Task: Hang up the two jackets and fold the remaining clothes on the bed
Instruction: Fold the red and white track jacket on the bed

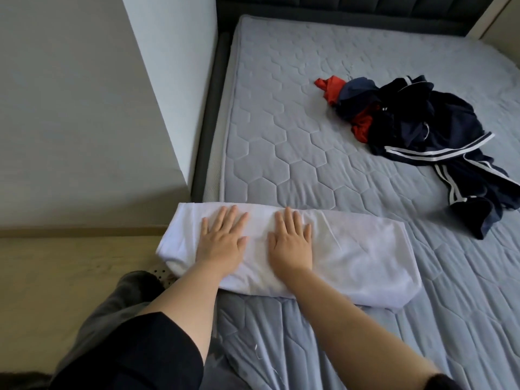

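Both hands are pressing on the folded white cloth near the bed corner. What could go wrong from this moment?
1. The folded white cloth overhangs the mattress corner on the left, under the left hand; once released, that end may sag and open the fold.
2. If the right hand pushes sideways, the layers could shift and wrinkle.
3. The dark striped garment lies tangled with a red one; pulling one may drag the other.

From my view, open quilted mattress [281, 130] runs from 11 to 1 o'clock beyond the folded white garment [351, 249] lying across the near edge. A dark heap of clothes [427, 130] blocks 2 o'clock. The wall [84, 108] closes off 9 to 11 o'clock.
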